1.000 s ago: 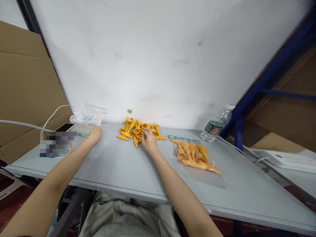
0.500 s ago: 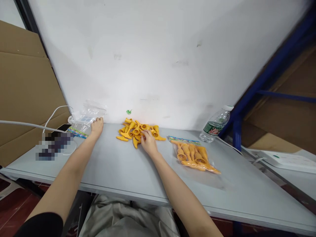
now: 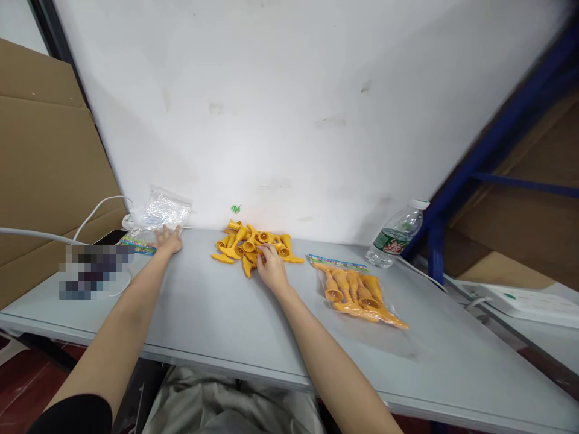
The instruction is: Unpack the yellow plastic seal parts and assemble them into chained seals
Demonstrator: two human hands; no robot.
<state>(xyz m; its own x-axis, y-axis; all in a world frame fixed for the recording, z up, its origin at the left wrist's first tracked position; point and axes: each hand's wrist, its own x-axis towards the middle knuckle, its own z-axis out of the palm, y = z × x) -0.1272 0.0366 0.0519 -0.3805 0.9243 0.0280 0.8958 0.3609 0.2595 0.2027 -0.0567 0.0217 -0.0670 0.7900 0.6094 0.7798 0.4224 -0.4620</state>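
At the left, my left hand (image 3: 169,240) lies with its fingers spread on the near edge of a clear plastic bag (image 3: 166,208). Near the wall is a pile of yellow plastic pieces (image 3: 248,246), some with flared, cup-like ends and some curved like horns. At the pile's right side, the bent fingers of my right hand (image 3: 272,268) close on a yellow plastic piece; its shape is mostly hidden by the fingers. To the right lies a clear bag with a blue patterned top strip, filled with similar yellow pieces (image 3: 350,289).
A water bottle (image 3: 397,235) leans near the wall at the right, by a blue metal frame (image 3: 435,247). Beyond it lies a white power strip (image 3: 529,304). White cables (image 3: 97,211), a dark phone-like object (image 3: 113,237) and a cardboard sheet (image 3: 49,163) are at the left.
My left hand has opened from closed fingers to spread ones and moved slightly left and down onto the clear bag. My right hand stays at the pile, almost unmoved.
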